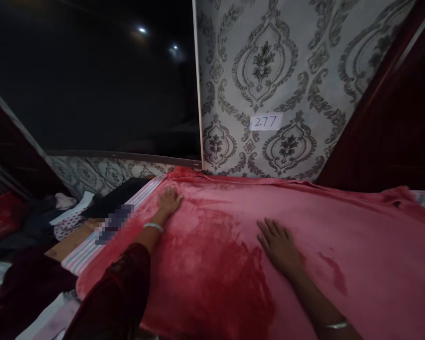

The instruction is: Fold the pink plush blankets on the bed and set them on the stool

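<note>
A plush red-pink blanket [230, 264] is spread out over a raised flat surface. My left hand [169, 202] lies flat on the blanket near its far left corner, fingers spread. To the right, my right hand [279, 243] rests palm down on the lighter pink part, its fingers stretched out. Neither hand grasps anything. Darker red patches show in the pile between and in front of the hands. A striped cloth [80, 250] sticks out from under the blanket along the left edge.
A large dark television [92, 80] hangs at the back left. Patterned wallpaper [265, 61] carries a paper label [266, 122] reading 277. Left of the blanket lie a black flat object [115, 196], brown cardboard [69, 243] and piled clothes [24, 269]. Dark red wood [386, 118] stands right.
</note>
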A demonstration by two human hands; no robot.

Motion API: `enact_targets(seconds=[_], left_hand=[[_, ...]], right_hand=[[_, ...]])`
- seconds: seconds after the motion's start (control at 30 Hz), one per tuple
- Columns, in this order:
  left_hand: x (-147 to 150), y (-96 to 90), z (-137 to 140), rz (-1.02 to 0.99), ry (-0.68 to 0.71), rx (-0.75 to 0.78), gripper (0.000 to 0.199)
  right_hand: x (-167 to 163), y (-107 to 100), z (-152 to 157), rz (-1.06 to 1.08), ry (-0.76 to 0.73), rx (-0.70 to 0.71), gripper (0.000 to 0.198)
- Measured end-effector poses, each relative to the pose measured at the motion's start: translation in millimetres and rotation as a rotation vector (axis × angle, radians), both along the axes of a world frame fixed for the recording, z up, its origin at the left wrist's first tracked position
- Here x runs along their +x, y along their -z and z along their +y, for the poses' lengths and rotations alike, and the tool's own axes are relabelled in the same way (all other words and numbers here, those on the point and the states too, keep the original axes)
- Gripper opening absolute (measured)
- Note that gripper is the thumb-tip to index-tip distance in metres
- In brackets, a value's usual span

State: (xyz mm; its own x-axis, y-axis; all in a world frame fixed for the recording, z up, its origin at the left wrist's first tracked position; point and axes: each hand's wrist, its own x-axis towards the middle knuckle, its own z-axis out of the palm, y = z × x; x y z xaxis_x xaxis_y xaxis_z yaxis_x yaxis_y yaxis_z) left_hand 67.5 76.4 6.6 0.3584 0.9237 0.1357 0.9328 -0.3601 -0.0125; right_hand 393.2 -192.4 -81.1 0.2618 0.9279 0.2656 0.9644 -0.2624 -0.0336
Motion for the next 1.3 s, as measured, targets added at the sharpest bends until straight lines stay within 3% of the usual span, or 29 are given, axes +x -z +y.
enact_targets(seconds=[0.13,0.2,0.3,0.5,0.63,0.77,0.87,0.97,1.03,1.1,1.2,1.3], left_hand=[[51,22.7,7,0.036,0.297,-0.152,0.056],[62,28.7,17,0.032,0.343,-0.176,0.057],[54,29.8,43,0.013,0.263,-0.165,0.06],[3,23.4,86,0.005,-0.02,-0.14,0.062],[-22,10.5,94,0.011,-0.165,-0.131,0.059],[-16,-6.3,85,0.02,-0.236,-0.125,0.065],[16,-4.3,53,0.018,-0.074,-0.114,0.069],[57,14.2,6,0.036,0.258,-0.175,0.066],[77,27.6,-20,0.041,0.598,-0.228,0.068],[84,34.8,-31,0.032,0.697,-0.249,0.067],[64,31.4,-21,0.032,0.463,-0.225,0.062],[20,21.5,0,0.039,0.196,-0.185,0.061]], right_hand=[[1,1,-1,0.003,0.001,-0.017,0.053],[2,0,-1,0.011,0.0,-0.032,0.053],[2,1,-1,0.007,0.0,-0.045,0.054],[5,6,-2,-0.004,-0.003,-0.001,0.053],[4,4,-2,-0.008,-0.001,-0.013,0.052],[0,0,-2,-0.025,0.021,-0.018,0.052],[0,-1,-1,-0.034,0.025,-0.02,0.052],[1,1,-2,-0.043,0.025,-0.014,0.052],[2,2,-2,-0.052,0.019,-0.01,0.052],[3,3,-3,-0.06,0.011,-0.005,0.052],[4,4,-3,-0.065,0.008,-0.01,0.053],[4,4,-3,-0.062,0.009,-0.011,0.053]])
